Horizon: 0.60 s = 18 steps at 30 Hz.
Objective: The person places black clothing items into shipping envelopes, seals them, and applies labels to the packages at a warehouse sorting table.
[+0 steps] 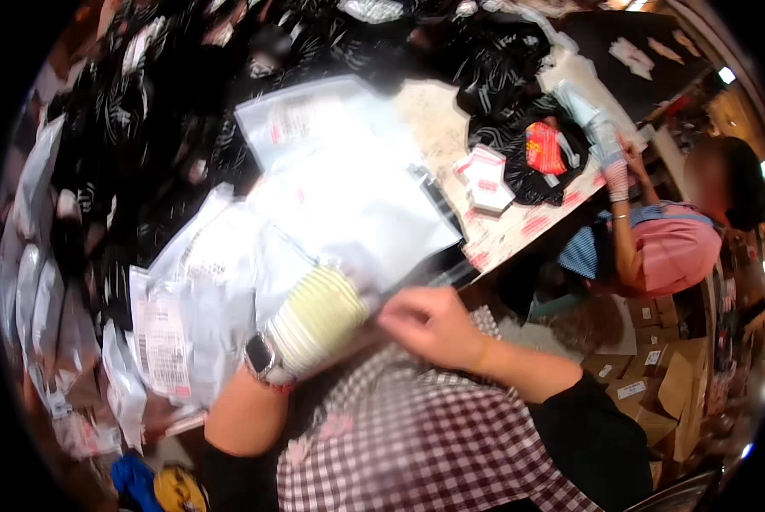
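Note:
White plastic mailing bags (357, 185) lie in a glaring, overlapping stack before me. My left hand (325, 313), in a striped yellow-green glove with a smartwatch at the wrist, rests at the near edge of the stack; its fingers are blurred, and whether they grip a bag is unclear. My right hand (427, 323) is bare, its fingers curled near the left fingertips, by the near corner of the bags; whether something thin is pinched there cannot be made out. More labelled bags (165, 333) stand to the left of my left hand.
Black plastic bags (178, 115) are heaped behind and to the left. A red packet (545, 148) lies on black plastic at the right, beside small white-and-red boxes (485, 179). A co-worker (670, 249) in pink handles a pale package at the table's right edge. Cardboard boxes (657, 384) stand below right.

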{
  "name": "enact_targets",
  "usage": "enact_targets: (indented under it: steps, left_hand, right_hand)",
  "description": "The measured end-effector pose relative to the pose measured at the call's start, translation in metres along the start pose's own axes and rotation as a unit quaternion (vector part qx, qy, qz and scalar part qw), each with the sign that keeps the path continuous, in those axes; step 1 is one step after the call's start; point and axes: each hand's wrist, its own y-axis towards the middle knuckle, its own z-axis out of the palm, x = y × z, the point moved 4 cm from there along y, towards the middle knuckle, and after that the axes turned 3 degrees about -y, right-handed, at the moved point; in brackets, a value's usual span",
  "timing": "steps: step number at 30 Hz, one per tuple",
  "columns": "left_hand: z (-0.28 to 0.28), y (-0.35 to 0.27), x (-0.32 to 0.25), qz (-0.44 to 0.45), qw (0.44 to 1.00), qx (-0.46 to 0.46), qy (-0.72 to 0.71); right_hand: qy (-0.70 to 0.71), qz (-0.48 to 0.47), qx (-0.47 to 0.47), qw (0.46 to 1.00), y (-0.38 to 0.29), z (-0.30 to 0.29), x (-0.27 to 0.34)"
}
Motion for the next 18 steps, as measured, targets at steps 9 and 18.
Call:
enact_targets:
  steps: [9,18]
  left_hand:
    - [-0.01,0.0,0.006,-0.049,0.997,0.058,-0.006]
    - [-0.018,-0.014,-0.004,-0.148,0.986,0.079,-0.005]
  right_hand:
    - [0.232,0.226,0.005,0.946,-0.032,-0.09,-0.066]
    - [-0.65,0.307,-0.053,0.693,-0.101,-0.26,-0.149]
